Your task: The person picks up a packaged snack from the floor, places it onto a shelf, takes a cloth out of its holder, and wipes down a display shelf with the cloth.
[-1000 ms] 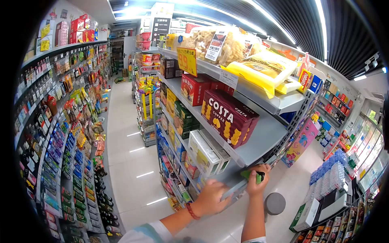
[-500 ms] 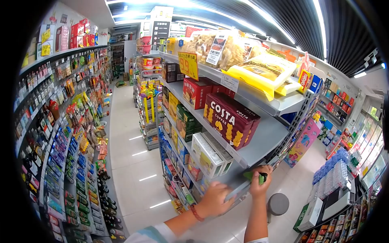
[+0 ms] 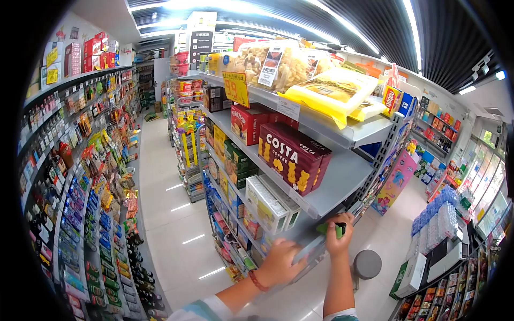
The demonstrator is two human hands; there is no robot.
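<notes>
My right hand is closed around a small green and black object at the near end of a lower grey shelf; its exact kind does not show. My left hand, a red bracelet on its wrist, is at the front edge of that shelf. Its fingers are curled but blurred, and what they grip is unclear. Just above and left of it stand white boxes. On the shelf higher up are maroon COSTA boxes beside red boxes.
Yellow food packs lie on the top shelf, with a yellow price sign at its edge. An aisle floor runs along the left, beside stocked racks. A round grey stool stands at right, near stacked bottle packs.
The view has shifted slightly, so the shelf goods appear further left and a little lower. Both hands stay at the same shelf end, the right one still holding the green and black object.
</notes>
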